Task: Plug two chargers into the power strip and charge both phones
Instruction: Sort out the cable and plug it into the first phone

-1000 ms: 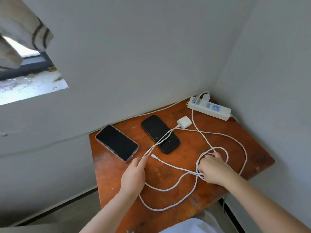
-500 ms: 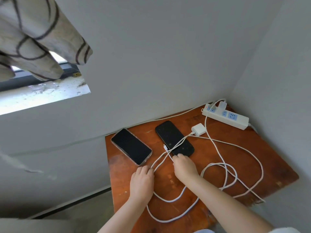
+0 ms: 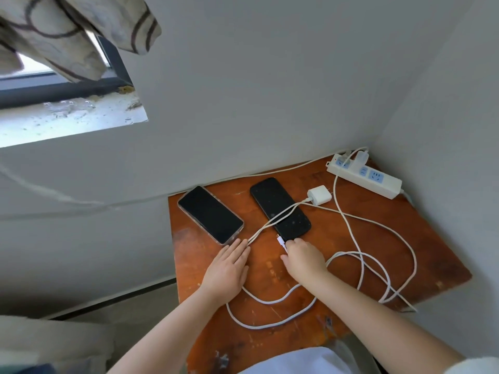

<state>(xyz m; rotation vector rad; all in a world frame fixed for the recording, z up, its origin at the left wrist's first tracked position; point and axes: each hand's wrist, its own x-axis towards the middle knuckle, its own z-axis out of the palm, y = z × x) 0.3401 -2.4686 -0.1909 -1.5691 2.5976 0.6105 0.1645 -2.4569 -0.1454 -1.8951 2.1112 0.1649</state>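
R hand [image 3: 303,259] pinches cable connector [image 3: 281,242] just beside near end of black phone [image 3: 279,209]; fingertips partly hidden, port not visible. L hand [image 3: 228,268] flat, fingers straight, on table [image 3: 432,255] over doubled cable, near cased phone [image 3: 210,214]. Loose charger [image 3: 319,194] unplugged; 2nd charger [image 3: 360,157] in power strip [image 3: 363,175], partly obscured.
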